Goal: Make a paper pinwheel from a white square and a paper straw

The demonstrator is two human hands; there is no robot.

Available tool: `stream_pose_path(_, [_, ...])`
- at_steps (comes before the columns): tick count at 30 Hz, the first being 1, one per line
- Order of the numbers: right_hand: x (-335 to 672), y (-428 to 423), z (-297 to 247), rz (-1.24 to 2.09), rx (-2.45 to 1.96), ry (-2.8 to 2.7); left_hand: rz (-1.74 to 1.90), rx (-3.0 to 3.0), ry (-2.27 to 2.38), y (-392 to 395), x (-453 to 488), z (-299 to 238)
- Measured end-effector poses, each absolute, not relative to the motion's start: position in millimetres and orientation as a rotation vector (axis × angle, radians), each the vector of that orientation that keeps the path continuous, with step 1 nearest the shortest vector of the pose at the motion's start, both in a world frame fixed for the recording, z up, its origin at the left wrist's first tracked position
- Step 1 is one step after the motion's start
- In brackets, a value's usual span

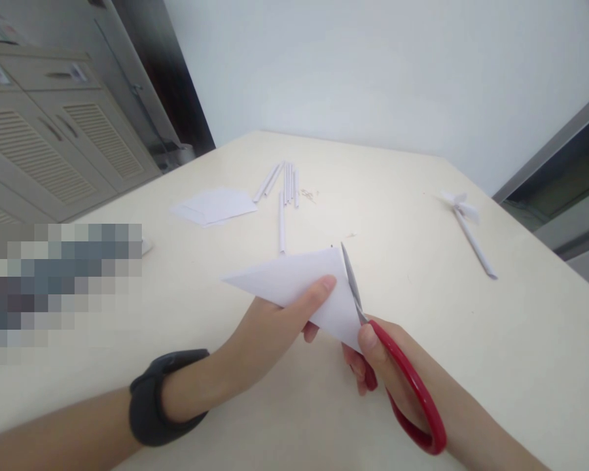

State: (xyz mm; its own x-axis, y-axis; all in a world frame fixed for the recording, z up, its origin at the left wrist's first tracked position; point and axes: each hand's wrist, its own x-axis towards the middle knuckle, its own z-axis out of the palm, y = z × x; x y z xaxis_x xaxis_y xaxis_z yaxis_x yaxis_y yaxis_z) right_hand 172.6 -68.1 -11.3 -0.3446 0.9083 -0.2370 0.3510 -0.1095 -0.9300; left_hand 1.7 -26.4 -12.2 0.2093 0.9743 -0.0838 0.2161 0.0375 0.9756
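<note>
My left hand (pixel 279 320) pinches a white folded paper triangle (pixel 299 281) above the cream table (pixel 495 340), thumb on top. A black band sits on that wrist. My right hand (pixel 387 373) grips red-handled scissors (pixel 402 386). Their steel blades (pixel 351 281) run along the triangle's right edge, tips pointing away from me.
Several rolled white paper sticks (pixel 285 186) lie at the table's far middle, next to a flat stack of white paper (pixel 216 206). A paper pinwheel on a stick (pixel 464 219) lies at the right. A louvred cabinet (pixel 44 144) stands at the left, beyond the table edge.
</note>
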Motion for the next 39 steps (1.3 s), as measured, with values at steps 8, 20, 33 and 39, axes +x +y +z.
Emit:
stream_pose_path(8, [172.5, -68.0, -11.8, 1.512, -1.312, -1.614, 0.879, 1.385, 1.228, -26.2, 2.8, -11.3])
stream_pose_path(20, [171.2, -67.9, -12.0, 1.57, -1.294, -1.536, 0.881, 1.384, 1.247, -26.5, 2.8, -10.6])
stream_pose_path(33, [170.6, -65.9, -15.4, 1.591, -1.291, -1.524, 0.88, 1.372, 1.262, -25.7, 2.9, -10.4])
stream_pose_path(39, [168.8, -66.9, -14.4, 1.614, -1.284, -1.515, 0.866, 1.386, 1.246, -26.2, 2.3, -9.6])
